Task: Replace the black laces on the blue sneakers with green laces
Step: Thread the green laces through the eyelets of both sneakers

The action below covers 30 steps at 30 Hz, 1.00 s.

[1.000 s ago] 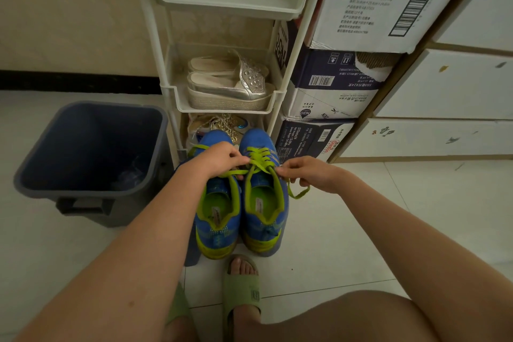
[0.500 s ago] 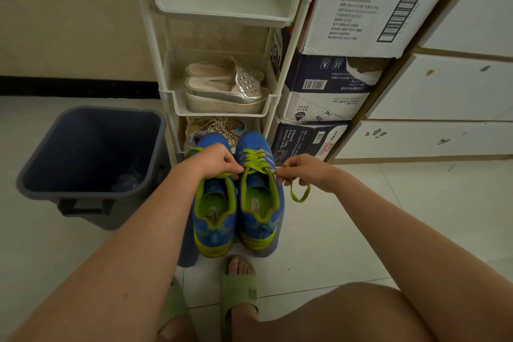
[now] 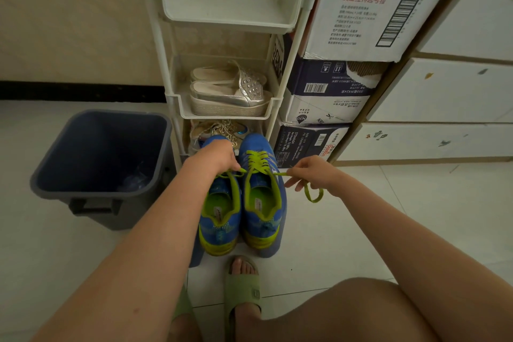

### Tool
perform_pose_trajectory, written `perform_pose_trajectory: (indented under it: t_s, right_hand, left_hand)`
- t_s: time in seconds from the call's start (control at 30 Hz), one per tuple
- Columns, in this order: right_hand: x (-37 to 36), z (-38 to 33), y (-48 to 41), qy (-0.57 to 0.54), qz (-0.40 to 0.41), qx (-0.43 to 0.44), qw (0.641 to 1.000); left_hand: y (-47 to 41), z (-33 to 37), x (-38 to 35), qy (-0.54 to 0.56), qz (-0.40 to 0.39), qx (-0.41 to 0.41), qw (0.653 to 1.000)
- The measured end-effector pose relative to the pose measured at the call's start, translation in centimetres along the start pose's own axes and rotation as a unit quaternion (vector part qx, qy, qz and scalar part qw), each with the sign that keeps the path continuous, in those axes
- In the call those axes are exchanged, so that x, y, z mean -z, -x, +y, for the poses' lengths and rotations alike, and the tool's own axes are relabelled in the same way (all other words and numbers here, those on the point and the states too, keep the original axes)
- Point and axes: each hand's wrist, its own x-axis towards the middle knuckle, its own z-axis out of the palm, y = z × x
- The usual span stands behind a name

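Blue sneakers [image 3: 262, 228] just in front of the white rack [image 3: 177, 100]; my left hand [image 3: 219, 157] and right hand [image 3: 313, 172] each pinch the green lace [image 3: 306, 191], which looks light, limp and a bit slippy, so I'd grip near the tips.

Both hands [image 3: 219, 157] [image 3: 315, 172] pinch green lace [image 3: 261, 164] ends over right blue sneaker [image 3: 262, 203].

View: single, head-worn, wide-angle.
Position: above and behind both forearms, over a bare knee [image 3: 347, 311] and a sandalled foot [image 3: 241, 286].
Facing: forward and steeply down at the tiled floor [image 3: 347, 230], toward the white rack [image 3: 227, 22] and stacked boxes [image 3: 327, 103].
Nearness: close; blue sneakers [image 3: 261, 203] centred, left hand [image 3: 216, 158] and right hand [image 3: 313, 172] just above, each pinching the green lace [image 3: 313, 194].
Edges: grey bin [image 3: 94, 203] left, white drawers [image 3: 444, 91] right, lines bowed by the lens.
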Motion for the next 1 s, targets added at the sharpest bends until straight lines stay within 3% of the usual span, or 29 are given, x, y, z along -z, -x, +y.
perform_pose_trajectory:
  t_s: [0.07,0.13,0.2,0.27,0.4,0.5,0.6,0.77,1.0]
  right_hand:
    - [0.4,0.0,0.3,-0.003,0.032,0.011,0.999]
    - [1.2,-0.6,0.7,-0.016,0.075,0.037,0.996]
    - [1.9,-2.0,1.3,-0.055,0.127,0.072,0.988]
    - [2.4,-4.3,2.3,-0.104,0.172,0.117,0.973]
    - [3.0,-9.9,5.1,-0.237,0.147,0.234,0.931]
    - [3.2,-12.8,6.8,-0.313,0.169,0.290,0.889]
    - [2.7,-14.9,7.8,-0.359,0.174,0.308,0.864]
    - [2.3,-16.1,8.1,-0.366,0.194,0.306,0.857]
    - [2.1,-16.5,7.9,-0.352,0.248,0.303,0.850]
  left_hand:
    - [0.3,0.5,0.8,0.036,0.048,-0.003,0.998]
    - [0.6,1.0,2.3,0.150,0.121,-0.026,0.981]
    - [1.3,2.0,4.1,0.275,0.140,-0.048,0.950]
    - [2.2,3.2,5.4,0.383,0.138,-0.083,0.910]
    - [4.8,6.0,7.2,0.534,0.178,-0.191,0.804]
    - [6.3,7.5,7.5,0.570,0.212,-0.230,0.760]
    - [7.0,7.8,7.1,0.572,0.237,-0.226,0.752]
    - [7.3,7.9,7.0,0.579,0.249,-0.225,0.743]
    - [7.4,8.8,6.5,0.637,0.266,-0.212,0.692]
